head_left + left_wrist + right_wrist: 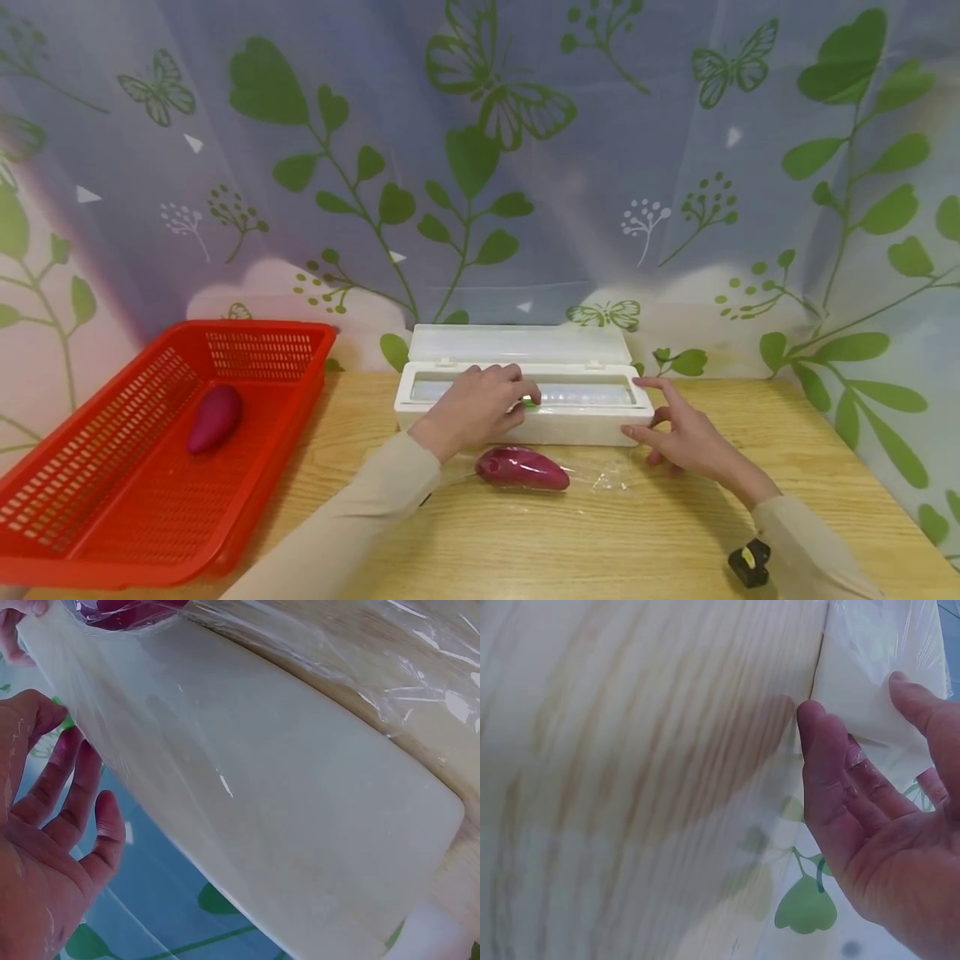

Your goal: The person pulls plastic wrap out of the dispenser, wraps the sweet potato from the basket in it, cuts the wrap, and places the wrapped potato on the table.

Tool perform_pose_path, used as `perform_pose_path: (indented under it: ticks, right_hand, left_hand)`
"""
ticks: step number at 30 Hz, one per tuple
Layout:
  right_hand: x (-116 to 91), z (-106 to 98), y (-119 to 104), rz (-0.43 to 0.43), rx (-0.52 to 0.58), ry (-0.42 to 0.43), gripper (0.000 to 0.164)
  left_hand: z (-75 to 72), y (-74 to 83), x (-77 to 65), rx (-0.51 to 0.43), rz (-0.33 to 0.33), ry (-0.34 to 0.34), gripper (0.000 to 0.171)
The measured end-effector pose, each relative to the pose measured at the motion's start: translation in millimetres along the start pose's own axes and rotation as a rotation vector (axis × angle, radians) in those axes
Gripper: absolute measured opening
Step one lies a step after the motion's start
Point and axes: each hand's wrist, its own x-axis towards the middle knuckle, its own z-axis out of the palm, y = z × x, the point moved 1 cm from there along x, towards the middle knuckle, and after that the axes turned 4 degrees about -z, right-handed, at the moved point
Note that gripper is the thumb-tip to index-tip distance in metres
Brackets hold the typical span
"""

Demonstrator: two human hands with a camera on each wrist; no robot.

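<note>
A white cling film dispenser box (517,427) stands on the table with its lid (517,343) raised at the back and a roll of film (585,392) inside. My left hand (483,408) reaches over its front edge and pinches a small green slider (66,714) between thumb and index finger. At the box's right end my right hand (690,437) touches it, the index finger on the top rim and the thumb against the front face. Clear film (300,645) drapes down the front and onto the table. Under that film lies a purple eggplant-shaped item (522,468).
To the left is a red plastic basket (258,525) holding a second purple item (215,418) of similar shape. The wooden table (600,550) meets a curtain (360,208) printed with leaves and butterflies right behind the box.
</note>
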Motion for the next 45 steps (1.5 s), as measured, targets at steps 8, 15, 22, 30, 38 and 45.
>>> perform_pose_path:
  ticks: [8,15,22,30,38,45]
  right_hand:
    - [2.7,-0.7,3.0,-0.003,-0.019,-0.002,0.081]
    - [5.9,-1.9,4.1,-0.015,-0.034,-0.005,0.081]
    - [5.2,-2.7,3.8,-0.014,-0.036,-0.003,0.081]
    - [5.6,-0.7,5.6,-0.023,-0.041,-0.004,0.080]
    - [4.9,-2.0,4.9,-0.040,-0.031,0.002,0.080]
    - [5.3,0.5,4.6,-0.031,-0.033,0.005,0.079]
  left_hand:
    - [-2.3,-3.5,-4.0,0.011,-0.008,-0.003,0.021]
    - [-2.9,-9.1,-6.5,0.021,-0.008,0.002,0.019]
    - [-4.7,-25.0,-19.7,0.064,-0.033,0.003,0.019]
    - [-12.2,-44.4,-43.2,0.082,-0.032,0.044,0.019]
    - [-18.7,-54.1,-52.7,0.058,-0.030,0.039,0.018]
    - [-19.8,-54.3,-56.7,0.073,-0.023,0.039,0.017]
